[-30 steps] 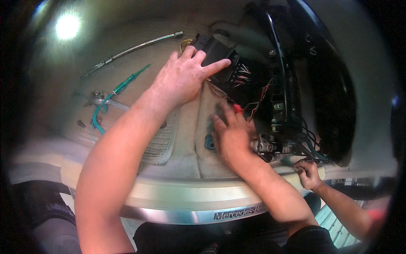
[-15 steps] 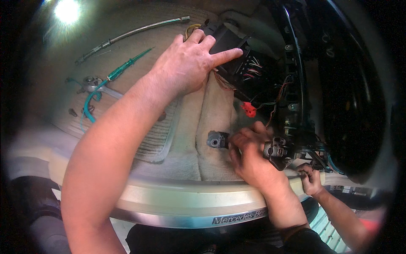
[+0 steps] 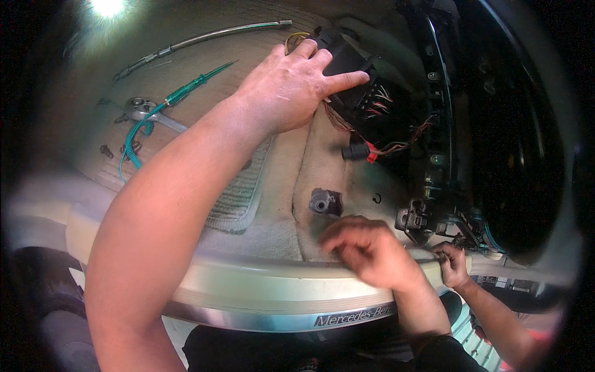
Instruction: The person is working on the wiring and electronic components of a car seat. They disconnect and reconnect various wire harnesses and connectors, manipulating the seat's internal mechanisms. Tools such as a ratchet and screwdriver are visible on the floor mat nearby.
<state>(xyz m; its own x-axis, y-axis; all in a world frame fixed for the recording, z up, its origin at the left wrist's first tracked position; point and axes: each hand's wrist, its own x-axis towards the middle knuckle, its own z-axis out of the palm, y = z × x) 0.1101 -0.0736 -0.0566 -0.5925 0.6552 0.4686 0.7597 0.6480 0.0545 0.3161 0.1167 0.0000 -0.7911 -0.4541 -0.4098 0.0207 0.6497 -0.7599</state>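
My left hand (image 3: 291, 84) lies over a black box-shaped module (image 3: 353, 65). Its fingers bend over the module's left edge and its thumb stretches across the face. Thin coloured wires (image 3: 379, 102) show at the module's right side. Above the door sill, my right hand (image 3: 369, 251) is slightly blurred, its fingers loosely bent and apart, with nothing visible in them. Just beyond it, a dark bracket with a round hole (image 3: 325, 201) sits on the carpet. Farther back, a black round connector (image 3: 355, 150) is beside a red connector (image 3: 372, 152) on a wire bundle.
A green test screwdriver (image 3: 189, 90) with a coiled lead, a ratchet (image 3: 152, 115), a flexible metal shaft (image 3: 204, 40) and loose bolts (image 3: 106, 150) lie at left. A black seat rail (image 3: 437, 111) stands right. Another person's hand (image 3: 454, 265) touches the sill (image 3: 279, 282).
My right hand has drawn back toward the sill, away from the bracket and wires. The black round connector now shows beside the red one. My left hand keeps its place on the module.
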